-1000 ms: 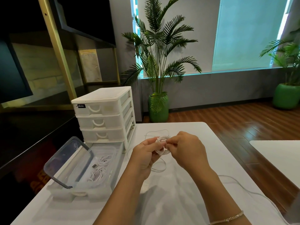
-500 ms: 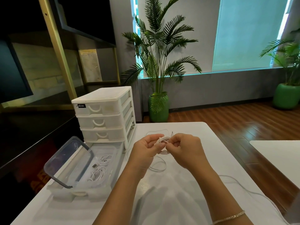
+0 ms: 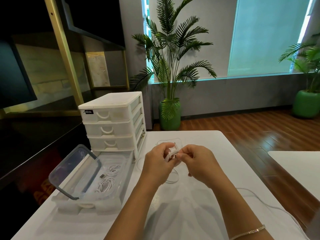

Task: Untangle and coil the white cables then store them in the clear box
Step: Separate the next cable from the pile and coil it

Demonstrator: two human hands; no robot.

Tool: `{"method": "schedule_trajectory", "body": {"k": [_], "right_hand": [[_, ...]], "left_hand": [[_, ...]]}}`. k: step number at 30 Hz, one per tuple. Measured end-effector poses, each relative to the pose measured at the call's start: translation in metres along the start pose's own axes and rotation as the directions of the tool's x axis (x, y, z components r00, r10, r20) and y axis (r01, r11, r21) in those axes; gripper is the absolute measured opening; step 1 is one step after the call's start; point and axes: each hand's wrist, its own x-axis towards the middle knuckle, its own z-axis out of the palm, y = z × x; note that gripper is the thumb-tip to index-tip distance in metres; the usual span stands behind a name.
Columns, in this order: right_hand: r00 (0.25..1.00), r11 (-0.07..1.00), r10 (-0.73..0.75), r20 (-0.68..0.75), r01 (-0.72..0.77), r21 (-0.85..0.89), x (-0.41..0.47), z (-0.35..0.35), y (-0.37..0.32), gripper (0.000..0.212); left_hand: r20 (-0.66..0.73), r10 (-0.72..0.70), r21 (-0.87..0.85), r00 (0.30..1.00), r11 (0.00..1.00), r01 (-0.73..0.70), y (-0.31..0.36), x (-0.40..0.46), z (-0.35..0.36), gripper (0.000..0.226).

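Above the middle of the white table (image 3: 225, 153), my left hand (image 3: 158, 164) grips a small coil of white cable (image 3: 171, 153). My right hand (image 3: 199, 163) pinches a strand of the same coil from the right. A loose loop of that cable (image 3: 173, 180) hangs down onto the table under my hands. The clear box (image 3: 119, 172) stands open at the left, and two coiled white cables (image 3: 108, 179) lie inside it. Its clear lid (image 3: 74, 170) leans tilted on the box's left side. Another white cable (image 3: 256, 198) trails across the table at the right.
A white three-drawer organiser (image 3: 112, 123) stands behind the box. A thin cable loop (image 3: 166, 141) lies on the table beyond my hands. The table's right edge drops to a wooden floor, with a second white table (image 3: 297, 163) further right. Potted palms stand by the wall.
My hands have shifted slightly while working the coil, with the right fingers moving round it. The hanging loop under them has changed shape a little. The box and lid have not moved.
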Motion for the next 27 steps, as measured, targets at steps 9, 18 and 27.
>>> {"method": "schedule_trajectory", "body": {"k": [9,18,27], "right_hand": [[0.998,0.996,-0.061,0.035,0.063,-0.066,-0.001,-0.004,-0.001,0.019],[0.987,0.996,-0.069,0.146,0.077,-0.05,-0.003,-0.002,-0.003,0.016],[0.976,0.975,-0.217,-0.034,0.215,-0.049,-0.005,0.004,-0.005,0.017]], "left_hand": [[0.056,-0.105,-0.053,0.993,0.993,0.108,-0.003,0.002,-0.004,0.038],[-0.003,-0.153,-0.111,0.988,0.982,0.151,0.001,-0.001,0.0,0.032],[0.014,-0.137,-0.119,0.991,0.983,0.137,-0.001,0.0,-0.002,0.049]]}}
